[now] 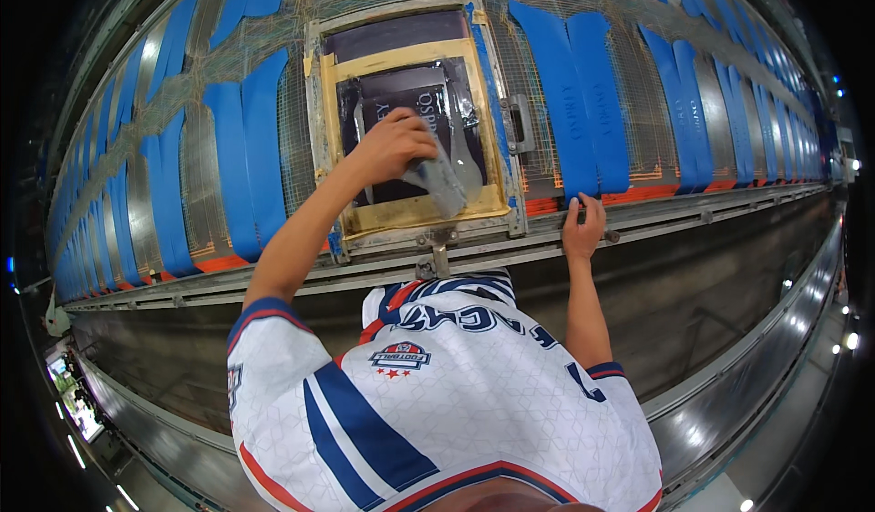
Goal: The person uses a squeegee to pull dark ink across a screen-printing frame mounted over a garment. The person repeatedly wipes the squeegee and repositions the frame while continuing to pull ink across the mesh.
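My left hand (394,149) is closed around a greyish squeegee (444,186), slightly blurred, which slants across the dark mesh of a printing screen (372,184). Yellowish tape borders the mesh inside a worn metal frame (321,138). Dark wet-looking ink and pale lettering show on the mesh, partly hidden by my hand. My right hand (583,229) is at the table's near edge, its fingers loosely bent and apart. Its fingertips are by the lower end of a pair of blue cut pieces (583,111) with faint printed lettering; whether they touch is hard to tell.
More blue pieces (246,147) lie in rows along the long table, between strips of netting-like lines. A metal rail (674,213) runs along the near edge. The screen has a side handle (519,124) and a front clamp (437,255) over the rail.
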Demonstrator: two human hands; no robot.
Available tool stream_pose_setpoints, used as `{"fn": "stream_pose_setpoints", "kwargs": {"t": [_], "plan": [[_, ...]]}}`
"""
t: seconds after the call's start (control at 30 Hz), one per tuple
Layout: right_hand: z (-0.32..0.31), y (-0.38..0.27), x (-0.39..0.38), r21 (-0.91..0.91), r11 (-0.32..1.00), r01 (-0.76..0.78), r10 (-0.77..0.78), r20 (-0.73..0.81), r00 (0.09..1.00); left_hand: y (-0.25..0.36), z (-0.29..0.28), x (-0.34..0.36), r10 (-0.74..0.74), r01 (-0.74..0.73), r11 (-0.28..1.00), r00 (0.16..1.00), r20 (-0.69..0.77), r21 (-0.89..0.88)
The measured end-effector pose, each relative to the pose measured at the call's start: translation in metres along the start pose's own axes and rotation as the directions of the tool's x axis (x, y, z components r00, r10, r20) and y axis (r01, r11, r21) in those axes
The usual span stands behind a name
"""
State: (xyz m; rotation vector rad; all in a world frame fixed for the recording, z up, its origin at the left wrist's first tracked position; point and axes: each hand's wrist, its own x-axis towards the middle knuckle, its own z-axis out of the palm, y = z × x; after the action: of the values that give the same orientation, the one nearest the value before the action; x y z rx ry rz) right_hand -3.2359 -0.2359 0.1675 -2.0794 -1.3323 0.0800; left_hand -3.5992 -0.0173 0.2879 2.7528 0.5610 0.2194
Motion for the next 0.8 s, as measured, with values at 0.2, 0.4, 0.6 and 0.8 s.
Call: {"fn": "stream_pose_setpoints", "kwargs": {"t": [0.2,0.4,0.6,0.8], "plan": [[0.008,0.005,0.004,0.048,0.999,-0.02,0.019,0.039,0.999,-0.014,0.035,0.067,0.176,-0.171,0.984,0.977,0.122,-0.053],[0.004,0.014,0.0,0.076,0.997,-0.004,0.0,0.045,0.999,-0.004,0.013,0.023,-0.018,0.015,1.0,0.974,0.227,0.016],[0.004,0.008,-0.002,0.113,0.993,0.037,-0.044,0.06,0.997,0.041,-0.012,-0.054,-0.579,0.566,0.807,0.815,0.036,0.168],[0.003,0.01,0.005,0.179,0.979,0.098,-0.113,0.079,0.99,0.084,-0.003,-0.074,-0.936,0.939,0.32,0.295,-0.192,-0.121]]}}
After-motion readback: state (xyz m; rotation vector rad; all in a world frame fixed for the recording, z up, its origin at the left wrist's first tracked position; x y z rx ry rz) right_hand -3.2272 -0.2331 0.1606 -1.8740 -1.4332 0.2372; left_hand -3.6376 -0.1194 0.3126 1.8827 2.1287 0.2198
